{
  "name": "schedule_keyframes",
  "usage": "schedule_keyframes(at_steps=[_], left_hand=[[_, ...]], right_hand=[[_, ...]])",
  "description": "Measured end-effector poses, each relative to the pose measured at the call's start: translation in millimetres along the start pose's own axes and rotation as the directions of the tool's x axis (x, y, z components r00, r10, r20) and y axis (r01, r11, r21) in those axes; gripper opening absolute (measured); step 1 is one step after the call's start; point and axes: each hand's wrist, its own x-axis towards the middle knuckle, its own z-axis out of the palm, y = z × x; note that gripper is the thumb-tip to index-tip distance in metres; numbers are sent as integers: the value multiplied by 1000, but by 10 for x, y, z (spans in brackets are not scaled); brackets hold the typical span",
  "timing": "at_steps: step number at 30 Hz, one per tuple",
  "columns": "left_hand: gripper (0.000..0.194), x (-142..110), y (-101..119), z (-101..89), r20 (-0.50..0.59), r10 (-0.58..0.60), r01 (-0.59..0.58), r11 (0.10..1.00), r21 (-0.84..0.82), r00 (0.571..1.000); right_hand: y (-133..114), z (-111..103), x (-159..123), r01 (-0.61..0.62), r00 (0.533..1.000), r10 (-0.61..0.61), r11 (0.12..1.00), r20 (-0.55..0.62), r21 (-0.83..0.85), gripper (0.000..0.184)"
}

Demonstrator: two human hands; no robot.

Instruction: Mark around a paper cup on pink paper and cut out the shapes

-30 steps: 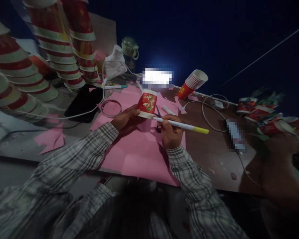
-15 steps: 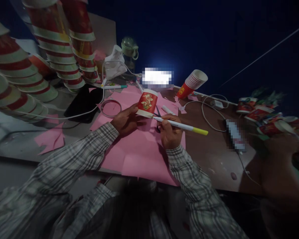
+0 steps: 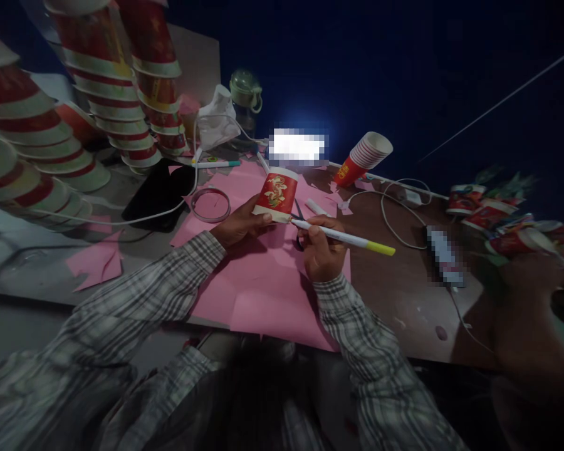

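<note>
My left hand (image 3: 239, 222) is closed on a red paper cup (image 3: 276, 193) with a gold dragon print and a pale band at each end. Its thumb lies along the lower pale band. In my right hand (image 3: 324, 250) is a white marker (image 3: 343, 236) with a yellow end, held like a pen. The marker's tip is at the lower right edge of the cup; whether it touches I cannot tell. Pink paper sheets (image 3: 272, 288) lie under both hands. Behind the right fingers, dark-handled scissors (image 3: 299, 241) are partly hidden.
Tall leaning stacks of red-and-white cups (image 3: 103, 88) crowd the left, near a black tablet-like slab (image 3: 160, 194) and a tape roll (image 3: 210, 205). More stacked cups (image 3: 364, 156) stand behind on the right. A phone (image 3: 444, 257) with a cable lies farther right, beside another person's arm (image 3: 521, 307).
The cup has turned slightly in my left hand, so the dragon print sits differently. My left thumb now shows on the lower band. The marker has shifted a little to the right.
</note>
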Motion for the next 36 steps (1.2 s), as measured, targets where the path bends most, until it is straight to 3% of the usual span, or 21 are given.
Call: schedule_keyframes(at_steps=[5,12,20,23,27,36], left_hand=[[69,-6,19,26,46,19,-19,1000,0,999],[70,22,-29,-27,1,5,-5,1000,-26,1000],[57,13,-26,6,24,19,-17,997,-72,1000],[57,13,-28,0,21,6,-5,997,-72,1000],[62,19,-25,-18,-16,-15,13,995,-98,1000],[64,46,-75,-38,53,2,4,993,-120,999]], right_hand=[[34,-10,-1,72,996,-68,995,59,-69,23],[40,-4,22,-99,992,104,993,-71,66,32],[40,-19,5,42,998,-39,998,46,-53,26],[61,-34,22,20,1000,-18,996,18,-84,29],[51,-36,36,-27,998,27,1000,-55,-8,31],[72,-40,-1,67,998,-66,997,23,-43,21]])
